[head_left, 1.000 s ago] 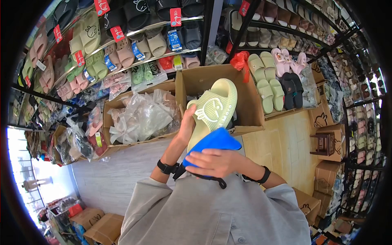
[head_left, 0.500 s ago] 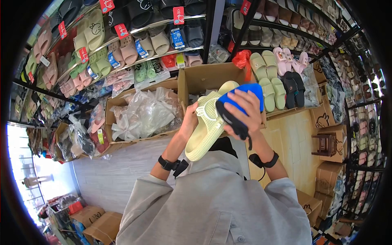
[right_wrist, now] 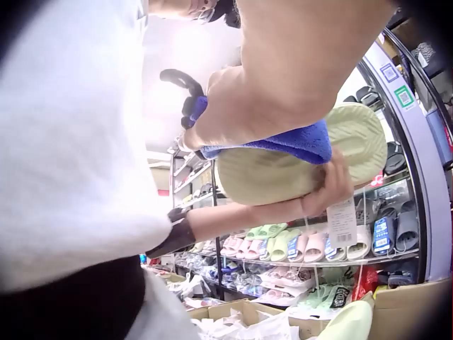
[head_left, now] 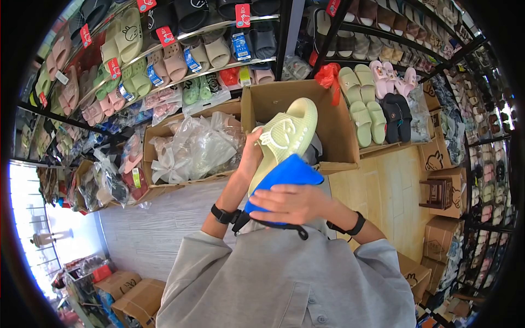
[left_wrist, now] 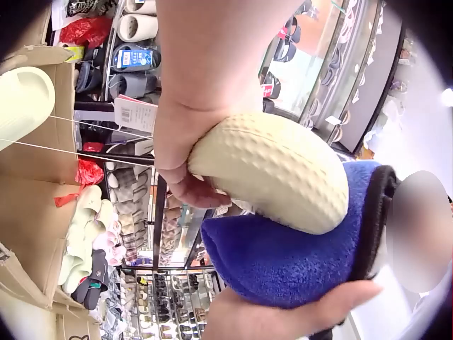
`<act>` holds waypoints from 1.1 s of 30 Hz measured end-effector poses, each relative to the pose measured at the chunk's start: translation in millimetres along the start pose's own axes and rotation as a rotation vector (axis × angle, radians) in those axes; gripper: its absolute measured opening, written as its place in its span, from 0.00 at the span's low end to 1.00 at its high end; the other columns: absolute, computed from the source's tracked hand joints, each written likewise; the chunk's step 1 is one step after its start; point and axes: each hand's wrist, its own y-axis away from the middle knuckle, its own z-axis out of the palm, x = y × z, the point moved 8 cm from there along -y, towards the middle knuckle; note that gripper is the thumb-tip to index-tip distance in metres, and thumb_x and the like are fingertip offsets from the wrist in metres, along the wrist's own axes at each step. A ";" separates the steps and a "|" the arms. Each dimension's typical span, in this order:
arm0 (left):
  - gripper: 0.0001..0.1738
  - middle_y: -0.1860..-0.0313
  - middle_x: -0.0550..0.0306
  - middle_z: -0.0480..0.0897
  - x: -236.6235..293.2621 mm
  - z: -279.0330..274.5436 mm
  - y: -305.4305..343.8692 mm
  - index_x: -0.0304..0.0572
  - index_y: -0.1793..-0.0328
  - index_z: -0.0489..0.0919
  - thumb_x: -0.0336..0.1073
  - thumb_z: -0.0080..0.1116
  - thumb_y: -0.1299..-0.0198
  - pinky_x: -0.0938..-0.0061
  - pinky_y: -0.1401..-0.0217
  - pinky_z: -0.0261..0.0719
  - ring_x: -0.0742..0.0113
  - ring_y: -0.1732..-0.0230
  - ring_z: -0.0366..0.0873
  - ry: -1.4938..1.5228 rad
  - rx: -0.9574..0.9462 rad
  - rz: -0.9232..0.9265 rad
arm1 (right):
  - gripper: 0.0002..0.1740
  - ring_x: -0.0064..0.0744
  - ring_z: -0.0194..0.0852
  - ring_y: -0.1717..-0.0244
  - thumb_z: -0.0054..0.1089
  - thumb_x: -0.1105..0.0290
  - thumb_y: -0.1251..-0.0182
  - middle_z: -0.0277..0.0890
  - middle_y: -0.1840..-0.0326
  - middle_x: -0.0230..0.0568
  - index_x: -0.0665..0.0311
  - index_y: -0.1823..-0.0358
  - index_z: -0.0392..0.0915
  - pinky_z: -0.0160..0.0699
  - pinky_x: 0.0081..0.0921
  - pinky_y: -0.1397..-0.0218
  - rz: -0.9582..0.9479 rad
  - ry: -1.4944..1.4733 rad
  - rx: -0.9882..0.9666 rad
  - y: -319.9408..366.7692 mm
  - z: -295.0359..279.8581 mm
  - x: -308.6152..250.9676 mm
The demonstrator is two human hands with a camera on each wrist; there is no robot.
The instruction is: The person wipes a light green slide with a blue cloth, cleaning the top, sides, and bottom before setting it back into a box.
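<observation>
Fingers of the left hand (head_left: 250, 157) wrap one edge of the pale green foam slipper with a white rabbit design (head_left: 281, 141), thumb up by the strap, fingertips curled against the ribbed sole in the right-wrist view. Across from them, the right hand (head_left: 292, 203) grips a blue plush cloth with black trim (head_left: 295, 168), its fingers lying side by side over it; whether that thumb pinches from beneath, I can't tell.

And the slipper itself, held up between the person's chest and a tall brown cardboard box (head_left: 336, 123)! Its long axis runs slantwise in the head view: rounded toe pointing up and to the right over the box, heel end down and left toward the grey shirt (head_left: 262, 273). The cloth covers most of the heel end, the left hand hides part of the near side, and the lettering along the strap edge is hard to read.

Further out, a white paper tag on thin strings (right_wrist: 342, 223) dangles beneath; the strings lead toward a second pale green slipper (left_wrist: 25, 106), cut off by the left edge of the left-wrist view. Just left of the tall box sits a lower carton (head_left: 164, 189) full of crinkled clear plastic bags (head_left: 191, 147), their contents blurred. Beyond, shelved rows of slippers (head_left: 216, 54) run out into the dark lens rim.
</observation>
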 end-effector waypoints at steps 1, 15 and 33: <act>0.48 0.19 0.47 0.79 0.7 -0.4 -1.7 0.40 0.13 0.71 0.69 0.59 0.27 0.59 0.15 0.71 0.52 0.24 0.79 -0.022 -0.037 0.007 | 0.27 0.32 0.78 0.21 0.57 0.65 0.23 0.81 0.22 0.34 0.51 0.24 0.82 0.67 0.36 0.14 0.041 -0.025 0.008 1.9 -5.0 10.1; 0.42 0.26 0.49 0.84 -18.2 -14.6 0.6 0.38 0.19 0.76 0.63 0.63 0.26 0.58 0.21 0.79 0.55 0.28 0.83 -0.052 -0.184 -0.065 | 0.28 0.49 0.81 0.28 0.65 0.57 0.19 0.86 0.33 0.56 0.76 0.33 0.84 0.73 0.40 0.21 1.196 -0.616 0.410 99.3 -38.0 169.9; 0.38 0.26 0.50 0.85 -6.7 13.3 -22.0 0.40 0.19 0.76 0.63 0.53 0.20 0.59 0.20 0.78 0.56 0.30 0.84 0.001 -0.146 0.028 | 0.22 0.34 0.83 0.27 0.69 0.49 0.22 0.86 0.28 0.30 0.43 0.31 0.87 0.73 0.39 0.21 0.298 0.081 0.158 19.6 -7.2 39.1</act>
